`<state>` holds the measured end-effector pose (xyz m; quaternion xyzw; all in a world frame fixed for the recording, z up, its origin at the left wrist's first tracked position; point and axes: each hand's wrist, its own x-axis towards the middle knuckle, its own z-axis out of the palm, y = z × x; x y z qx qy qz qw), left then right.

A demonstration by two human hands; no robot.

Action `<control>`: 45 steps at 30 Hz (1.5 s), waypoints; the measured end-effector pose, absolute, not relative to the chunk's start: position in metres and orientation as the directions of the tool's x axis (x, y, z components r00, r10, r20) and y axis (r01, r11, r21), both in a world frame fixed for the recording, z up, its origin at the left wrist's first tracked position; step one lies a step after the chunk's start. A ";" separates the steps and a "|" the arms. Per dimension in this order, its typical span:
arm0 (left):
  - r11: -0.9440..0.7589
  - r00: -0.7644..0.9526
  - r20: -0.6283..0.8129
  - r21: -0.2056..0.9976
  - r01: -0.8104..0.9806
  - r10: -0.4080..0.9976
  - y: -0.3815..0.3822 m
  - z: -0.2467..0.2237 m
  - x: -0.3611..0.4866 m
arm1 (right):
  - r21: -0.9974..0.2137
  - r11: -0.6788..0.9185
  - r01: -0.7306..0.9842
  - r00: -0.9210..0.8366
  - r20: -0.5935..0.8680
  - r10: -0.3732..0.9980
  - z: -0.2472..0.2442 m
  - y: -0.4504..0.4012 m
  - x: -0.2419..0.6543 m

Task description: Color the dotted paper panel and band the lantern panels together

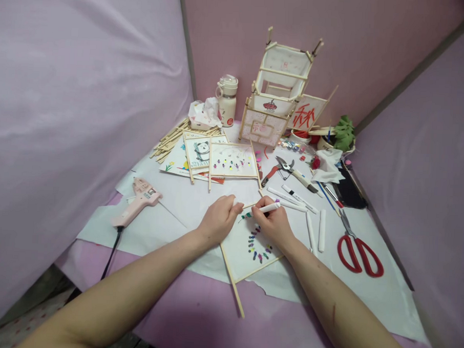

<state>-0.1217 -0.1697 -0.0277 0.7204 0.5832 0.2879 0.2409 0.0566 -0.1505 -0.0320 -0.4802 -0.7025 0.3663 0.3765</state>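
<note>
My right hand (272, 220) pinches a white marker (269, 207) with a purple end, its tip down at the paper of a stick-framed panel (236, 251). Green marks show by the tip. A ring of colourful dabs (251, 245) curves over the panel's middle, partly hidden by my right hand. My left hand (219, 218) is closed at the panel's upper left edge; a bit of something white shows between thumb and fingers, too small to name. Several white markers (310, 231) lie to the right of my right hand.
Red-handled scissors (352, 246) lie at right, pruning shears (282, 168) further back. A pink glue gun (140, 201) rests at left. Behind stand a tall stick-and-paper lantern (265, 126), a bottle (227, 104), finished panels (232, 166), a stick pile (172, 140) and a potted plant (344, 134).
</note>
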 end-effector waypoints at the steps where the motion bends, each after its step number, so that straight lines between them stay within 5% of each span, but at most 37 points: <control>1: -0.204 0.155 0.132 0.683 0.701 0.979 -0.170 -0.028 -0.122 | -0.878 0.269 0.396 -0.252 0.178 0.951 -0.032 -0.150 0.057; 26: -0.224 0.164 0.152 0.684 0.694 0.975 -0.170 -0.028 -0.122 | -0.884 0.277 0.376 -0.245 0.194 0.950 -0.033 -0.150 0.058; 34: -0.292 0.172 0.239 0.699 0.652 0.956 -0.170 -0.031 -0.122 | -0.864 0.468 0.186 0.081 0.488 0.869 -0.029 -0.154 0.066; 45: -0.419 0.315 0.278 0.569 0.708 0.908 -0.170 -0.030 -0.120 | -0.818 0.547 0.179 -0.101 0.537 0.837 -0.021 -0.165 0.060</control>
